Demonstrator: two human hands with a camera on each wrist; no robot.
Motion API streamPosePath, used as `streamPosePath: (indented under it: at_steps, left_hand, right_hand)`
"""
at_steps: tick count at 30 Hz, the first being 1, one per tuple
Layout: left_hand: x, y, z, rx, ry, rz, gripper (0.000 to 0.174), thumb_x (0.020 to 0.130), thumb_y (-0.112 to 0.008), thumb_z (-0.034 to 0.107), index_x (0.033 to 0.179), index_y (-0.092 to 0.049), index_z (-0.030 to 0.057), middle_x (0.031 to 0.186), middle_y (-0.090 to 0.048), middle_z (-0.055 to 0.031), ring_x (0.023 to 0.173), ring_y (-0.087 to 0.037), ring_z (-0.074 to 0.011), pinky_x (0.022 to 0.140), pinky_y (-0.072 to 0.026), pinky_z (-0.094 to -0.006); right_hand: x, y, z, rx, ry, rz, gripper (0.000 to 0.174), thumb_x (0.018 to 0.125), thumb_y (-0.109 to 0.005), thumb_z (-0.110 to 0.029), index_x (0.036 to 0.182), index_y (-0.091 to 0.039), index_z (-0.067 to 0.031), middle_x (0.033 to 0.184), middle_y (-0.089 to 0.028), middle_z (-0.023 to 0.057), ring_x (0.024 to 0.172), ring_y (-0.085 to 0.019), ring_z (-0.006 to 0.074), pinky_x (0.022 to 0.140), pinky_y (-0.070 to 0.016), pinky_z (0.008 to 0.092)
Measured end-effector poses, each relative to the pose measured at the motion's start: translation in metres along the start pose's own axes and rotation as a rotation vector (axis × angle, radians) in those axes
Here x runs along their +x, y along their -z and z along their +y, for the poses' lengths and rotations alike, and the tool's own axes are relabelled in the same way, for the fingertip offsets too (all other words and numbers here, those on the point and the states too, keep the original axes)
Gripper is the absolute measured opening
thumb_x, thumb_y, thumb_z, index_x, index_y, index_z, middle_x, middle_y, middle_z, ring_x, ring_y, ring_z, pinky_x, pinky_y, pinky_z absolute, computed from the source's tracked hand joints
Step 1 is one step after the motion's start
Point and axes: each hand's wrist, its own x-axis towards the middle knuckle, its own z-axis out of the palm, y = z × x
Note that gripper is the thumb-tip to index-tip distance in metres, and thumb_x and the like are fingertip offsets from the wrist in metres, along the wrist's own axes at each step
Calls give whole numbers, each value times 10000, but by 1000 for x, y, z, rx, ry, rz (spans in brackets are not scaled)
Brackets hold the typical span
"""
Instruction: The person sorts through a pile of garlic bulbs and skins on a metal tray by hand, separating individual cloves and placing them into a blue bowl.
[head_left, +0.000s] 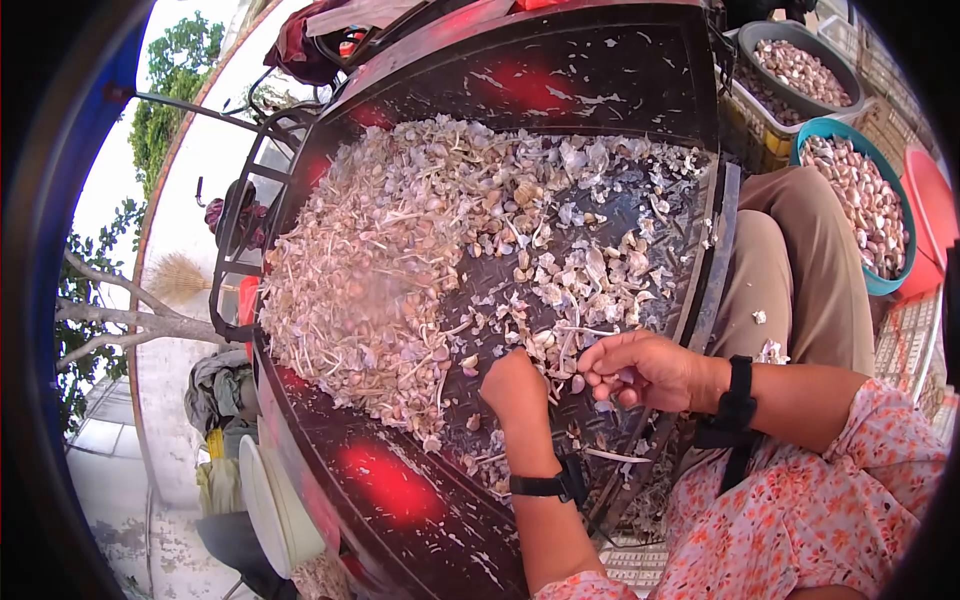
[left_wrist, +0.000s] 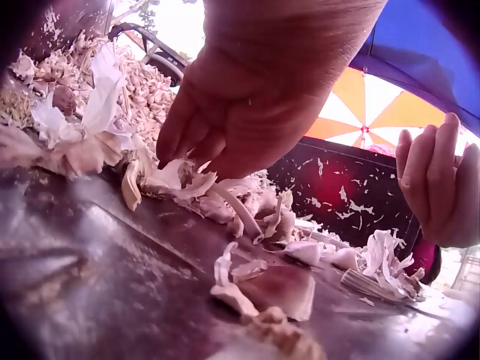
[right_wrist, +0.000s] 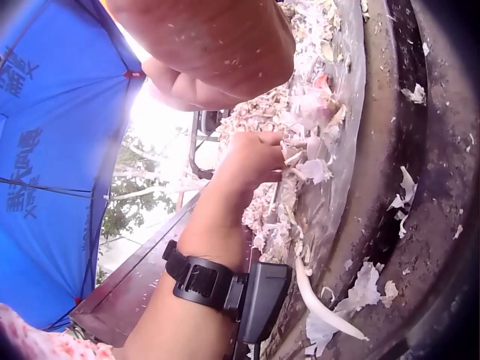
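Over the dark metal bed [head_left: 480,285], my left hand [head_left: 515,385] has its fingers bent down into loose garlic skins and stalks. In the left wrist view, the left hand [left_wrist: 262,97] pinches at a pale papery skin [left_wrist: 176,178] beside a stalk. The right hand [head_left: 645,370] is just to the right, above the scraps, fingers loosely curled; a small pale patch shows between them, unclear what it is. Seen from the left wrist, the right hand [left_wrist: 442,180] hangs clear of the surface with no object visible in it. A loose clove [head_left: 578,384] lies between the hands.
A large heap of garlic [head_left: 360,260] fills the left and middle of the bed. At the right stand a teal basin [head_left: 905,215] and a grey tub [head_left: 853,80], both holding cloves. The bed's raised edge [head_left: 715,250] runs beside the knees [head_left: 795,240].
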Motion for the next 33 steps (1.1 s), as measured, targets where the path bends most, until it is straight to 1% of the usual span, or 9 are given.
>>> streamPosePath:
  at_steps: [10,16,17,18,20,21,23,29,33]
  left_hand:
    - [13,14,6,95,-112,-145,181,694,-606,178,774,-683,36,788,-654,-189,763,-647,-340,691,-517,-411]
    - [14,7,-9,-11,3,-38,194,688,-600,168,770,-676,9,772,-647,-206,770,-637,-365,694,-505,-442]
    - [9,8,-15,-7,-66,41,120,735,-587,100,747,-646,-3,686,-645,-142,647,-655,-235,594,-503,-351]
    - [2,11,-16,-5,-66,39,120,735,-587,100,747,-646,-3,686,-645,-142,647,-655,-235,594,-503,-351]
    - [-17,29,-10,-729,73,27,107,763,-628,86,785,-635,-18,602,-581,-79,567,-557,-98,541,-452,-276]
    - [-28,39,0,-727,77,26,107,763,-628,86,785,-635,-18,602,-581,-79,567,-557,-98,541,-452,-276]
    - [-53,52,29,-1187,8,160,109,798,-647,77,862,-645,-11,592,-538,-46,570,-459,-39,522,-403,-223]
    - [-68,26,42,-939,-187,215,188,870,-599,125,981,-650,-17,843,-673,-144,764,-644,-149,681,-494,-260]
    - [-67,30,37,-1109,-202,195,212,872,-595,136,999,-646,-25,949,-661,-205,878,-657,-210,750,-503,-293]
  right_hand:
    - [9,5,2,-33,7,-40,104,866,-523,-66,941,-581,-23,685,-566,18,573,-591,89,386,-371,173]
    - [7,2,-2,-74,22,11,128,874,-515,-83,962,-585,-23,716,-582,27,556,-597,97,393,-377,178]
    - [7,1,-2,-71,23,11,128,874,-515,-83,962,-585,-23,716,-582,27,556,-597,97,393,-377,178]
    - [8,1,-1,-138,35,31,136,879,-518,-98,968,-586,-22,728,-587,31,568,-600,96,397,-381,182]
    - [10,-3,1,-203,43,49,146,884,-520,-114,974,-587,-21,740,-592,34,580,-603,95,402,-386,185]
    - [12,-6,3,-216,52,78,144,888,-522,-128,961,-585,-21,725,-583,31,589,-602,97,400,-382,189]
    - [15,-7,7,-236,61,105,146,891,-523,-142,948,-583,-21,711,-574,28,598,-601,99,398,-377,193]
    - [22,12,18,55,7,30,153,900,-516,-150,841,-570,-20,666,-521,18,517,-491,86,378,-329,179]
    - [14,8,13,70,0,-10,136,899,-514,-142,877,-567,-18,697,-548,30,538,-501,74,375,-324,171]
